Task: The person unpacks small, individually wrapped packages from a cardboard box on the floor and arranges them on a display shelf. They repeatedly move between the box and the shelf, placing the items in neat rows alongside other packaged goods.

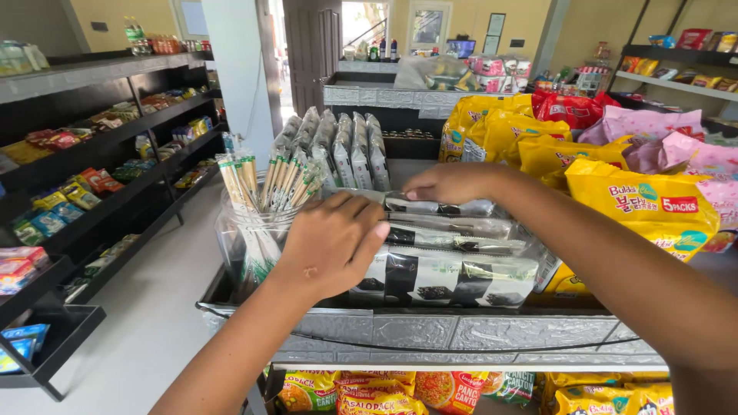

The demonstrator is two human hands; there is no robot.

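A row of silver-and-black seaweed snack packs (453, 265) lies in a stack on a grey shelf top (461, 330). My left hand (334, 242) rests on the near left end of the stack, fingers curled over the packs. At the far end of the same stack, my right hand (450, 183) presses its fingers down on the topmost pack. Neither hand has lifted a pack. Just left of my left hand stands a clear plastic jar (246, 230) filled with wrapped chopsticks.
More silver packs (338, 150) stand upright behind the stack. Yellow, red and pink noodle bags (638, 200) pile up at the right. Black shelves of snacks (92, 184) line the left wall, with an aisle floor (154, 330) between. Noodle packs (369, 392) fill the shelf below.
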